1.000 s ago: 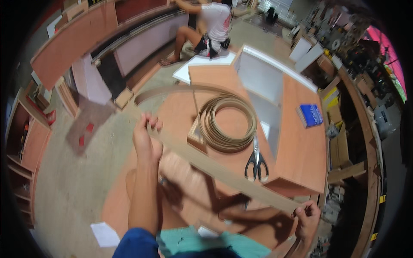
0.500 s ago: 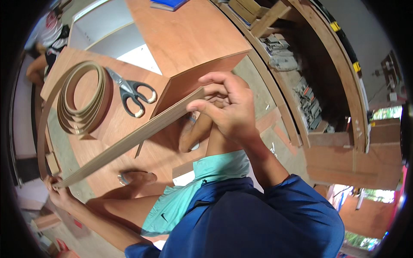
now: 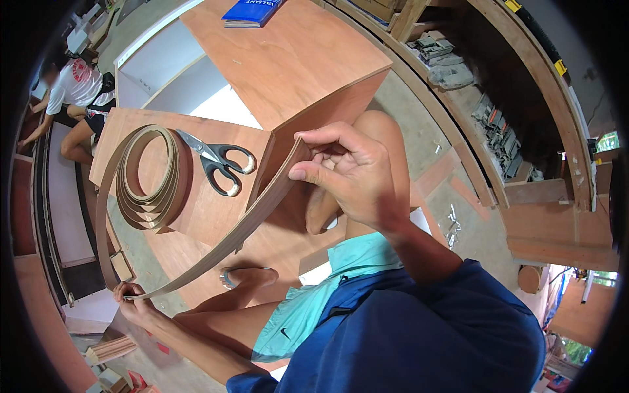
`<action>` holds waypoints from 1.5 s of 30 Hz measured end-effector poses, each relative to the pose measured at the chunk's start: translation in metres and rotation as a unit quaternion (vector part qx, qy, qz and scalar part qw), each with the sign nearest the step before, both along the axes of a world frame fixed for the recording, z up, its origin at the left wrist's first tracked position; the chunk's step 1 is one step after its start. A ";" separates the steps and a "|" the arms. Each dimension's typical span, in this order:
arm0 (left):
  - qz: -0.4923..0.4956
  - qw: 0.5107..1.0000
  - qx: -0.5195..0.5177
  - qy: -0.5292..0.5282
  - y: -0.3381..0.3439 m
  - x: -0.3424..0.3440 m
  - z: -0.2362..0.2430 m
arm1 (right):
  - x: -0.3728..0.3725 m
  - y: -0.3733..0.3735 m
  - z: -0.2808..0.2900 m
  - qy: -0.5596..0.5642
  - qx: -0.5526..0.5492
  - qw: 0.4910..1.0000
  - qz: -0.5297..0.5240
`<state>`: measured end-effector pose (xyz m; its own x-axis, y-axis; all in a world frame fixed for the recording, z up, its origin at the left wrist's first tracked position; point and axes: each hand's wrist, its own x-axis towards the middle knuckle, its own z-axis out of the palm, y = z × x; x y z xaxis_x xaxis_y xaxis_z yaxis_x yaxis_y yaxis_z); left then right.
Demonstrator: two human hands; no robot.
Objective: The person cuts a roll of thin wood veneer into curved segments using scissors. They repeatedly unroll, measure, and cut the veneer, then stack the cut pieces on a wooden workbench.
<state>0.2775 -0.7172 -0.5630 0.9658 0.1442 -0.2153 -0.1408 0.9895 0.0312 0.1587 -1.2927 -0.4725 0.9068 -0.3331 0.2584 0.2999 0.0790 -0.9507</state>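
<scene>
A brown wood-grain edge-banding strip (image 3: 244,234) stretches between my two hands, bowing downward, seemingly in more than one layer. My right hand (image 3: 354,173) pinches its upper end between thumb and fingers. At the lower left, my left hand (image 3: 135,306) is closed around its other end. From there the band curves up to a loose coil (image 3: 175,200) of the same banding, which stands on a plywood surface. Scissors (image 3: 213,160) with black handles and pale worn tips lie just right of the coil, blades partly crossed and pointing away from me.
A plywood cabinet (image 3: 295,62) with a white interior stands ahead, a blue book-like pad (image 3: 253,12) on top. Shelving (image 3: 452,98) with bundled metal parts runs along the right. Another person (image 3: 80,92) sits at far left. Small metal pieces (image 3: 452,226) lie on the floor.
The strip between my hands has gone from nearly straight to bowed. My hands keep their grip on it. The whole view has shifted, with the scene lying farther right.
</scene>
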 end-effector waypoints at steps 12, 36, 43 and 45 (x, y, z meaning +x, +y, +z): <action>-0.021 0.998 -0.028 0.044 0.002 0.001 -0.004 | 0.002 -0.021 0.012 -0.003 -0.058 0.996 0.068; -0.041 0.998 -0.033 0.027 -0.005 -0.005 0.007 | -0.006 -0.027 0.019 0.015 0.020 0.993 0.113; -0.039 0.999 -0.011 -0.004 -0.015 -0.002 0.012 | -0.010 -0.040 0.015 0.139 0.050 0.979 0.141; -0.045 0.999 -0.003 -0.019 -0.014 -0.004 0.010 | -0.013 -0.042 0.009 0.204 0.016 0.969 0.139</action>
<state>0.2737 -0.7314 -0.5530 0.9824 0.0553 -0.1784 -0.0523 0.9984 0.0212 0.1461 -1.3346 -0.4630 0.9872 -0.0639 -0.1463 -0.1368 0.1343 -0.9815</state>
